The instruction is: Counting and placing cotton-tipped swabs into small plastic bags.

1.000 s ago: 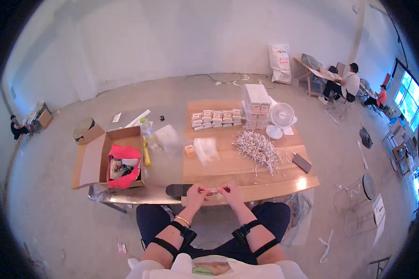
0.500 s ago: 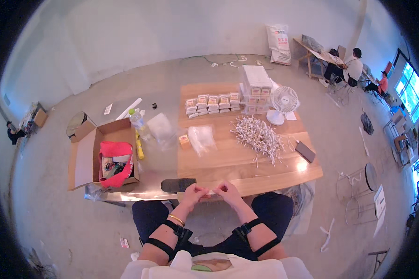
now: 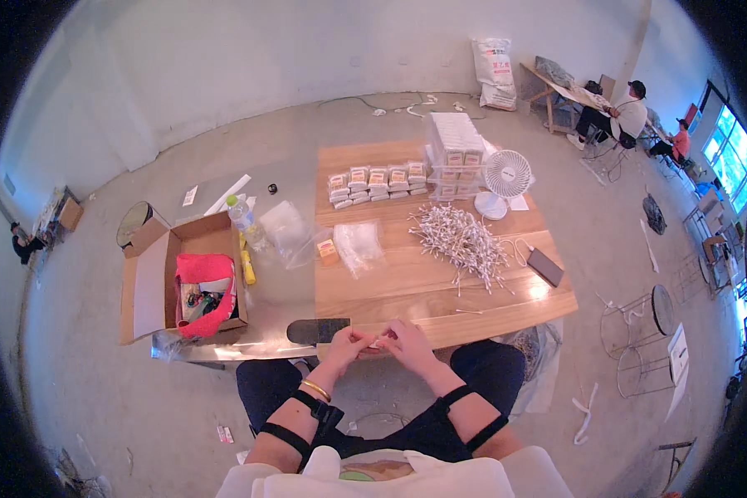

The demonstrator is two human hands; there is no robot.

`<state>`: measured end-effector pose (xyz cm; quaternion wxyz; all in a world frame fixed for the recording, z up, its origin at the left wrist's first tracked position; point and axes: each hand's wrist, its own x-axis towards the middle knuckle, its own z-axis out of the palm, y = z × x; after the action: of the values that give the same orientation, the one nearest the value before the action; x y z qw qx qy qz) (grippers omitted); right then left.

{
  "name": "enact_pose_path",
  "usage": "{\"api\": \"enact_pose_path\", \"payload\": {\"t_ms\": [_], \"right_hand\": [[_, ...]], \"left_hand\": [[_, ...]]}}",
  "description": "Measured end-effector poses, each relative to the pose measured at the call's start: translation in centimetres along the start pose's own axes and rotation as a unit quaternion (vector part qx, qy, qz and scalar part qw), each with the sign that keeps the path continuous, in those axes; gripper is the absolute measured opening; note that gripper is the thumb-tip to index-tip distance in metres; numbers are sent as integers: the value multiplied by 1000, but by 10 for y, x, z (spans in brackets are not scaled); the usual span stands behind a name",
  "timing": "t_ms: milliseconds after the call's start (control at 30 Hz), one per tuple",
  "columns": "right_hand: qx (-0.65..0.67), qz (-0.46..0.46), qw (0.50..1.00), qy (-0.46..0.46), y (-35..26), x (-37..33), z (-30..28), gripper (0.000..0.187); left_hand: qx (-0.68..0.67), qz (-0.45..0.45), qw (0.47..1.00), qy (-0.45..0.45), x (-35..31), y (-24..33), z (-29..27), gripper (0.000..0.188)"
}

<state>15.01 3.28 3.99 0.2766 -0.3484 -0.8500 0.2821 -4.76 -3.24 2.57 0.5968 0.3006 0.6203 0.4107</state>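
Observation:
At the table's front edge, my left hand [image 3: 350, 343] and my right hand [image 3: 405, 340] are close together, both with pinched fingers. Between the fingertips shows a small white bundle [image 3: 374, 344] that looks like cotton swabs; the fingers hide most of it. Beyond my right hand spreads a loose heap of cotton swabs [image 3: 461, 245]. One single swab [image 3: 469, 311] lies apart, nearer to me. Farther left on the wood are a stack of clear plastic bags [image 3: 358, 247] and a small orange-and-white card packet [image 3: 328, 251].
Filled packets [image 3: 378, 180] stand in rows at the back, beside stacked clear boxes [image 3: 456, 149]. A white fan [image 3: 507, 174] and a dark power bank [image 3: 544, 268] are to the right. An open carton [image 3: 149, 282], a bottle [image 3: 242, 214] and a dark pad [image 3: 317, 331] lie left. People sit farther off.
My right hand has shifted slightly and its fingers have closed in toward the left hand. A single swab now shows on the wood in front of the heap. The view has tilted a little.

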Motion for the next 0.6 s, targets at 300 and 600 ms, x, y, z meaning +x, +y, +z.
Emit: {"api": "enact_pose_path", "payload": {"t_ms": [300, 600], "right_hand": [[133, 127, 982, -41, 13, 1, 5, 22], [343, 245, 905, 54, 18, 26, -6, 17]], "left_hand": [[10, 6, 1000, 16, -3, 10, 5, 29], [158, 86, 982, -57, -14, 10, 19, 37]]}}
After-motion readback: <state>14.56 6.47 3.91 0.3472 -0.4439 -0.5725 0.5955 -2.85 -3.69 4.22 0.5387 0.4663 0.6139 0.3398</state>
